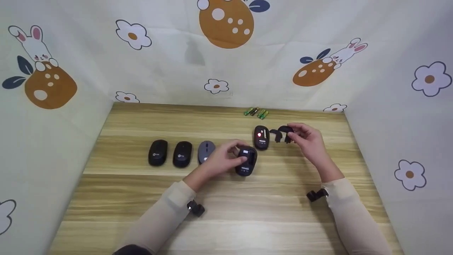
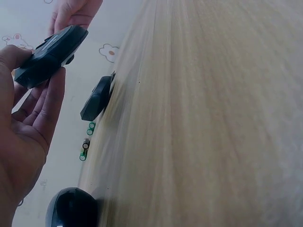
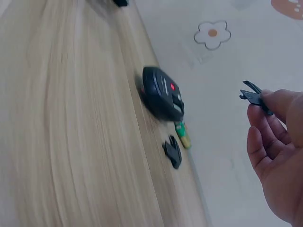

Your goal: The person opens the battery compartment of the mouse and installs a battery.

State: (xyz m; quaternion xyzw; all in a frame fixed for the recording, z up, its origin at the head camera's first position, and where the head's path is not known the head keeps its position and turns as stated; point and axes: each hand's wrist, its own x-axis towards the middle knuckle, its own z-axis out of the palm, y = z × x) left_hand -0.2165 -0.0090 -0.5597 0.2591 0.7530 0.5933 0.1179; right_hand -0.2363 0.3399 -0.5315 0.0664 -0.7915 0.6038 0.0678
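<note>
Above a wood-grain counter [image 1: 276, 216], a person's left hand [image 1: 224, 156] gripped an upturned dark oval plastic mouse [image 1: 249, 167], nearer the wearer than a red-lit black oval mouse [image 1: 261, 142] lying bottom-up. Right of the lit mouse, the right hand [image 1: 308, 142] pinched a curved black plastic cover [image 1: 286, 129] — a similar black cover [image 1: 278, 135] lay between. Beyond it: small green and black cylindrical batteries [image 1: 262, 114]; left, two black rounded mice [image 1: 182, 156].

The grey mouse [image 1: 205, 150] is partly hidden; the held mouse [image 1: 250, 166] bears illegibly small print [image 1: 244, 168].

Batteries [image 1: 254, 112] lie behind a mouse [image 1: 261, 139], a cover [image 1: 277, 135] to its right.
</note>
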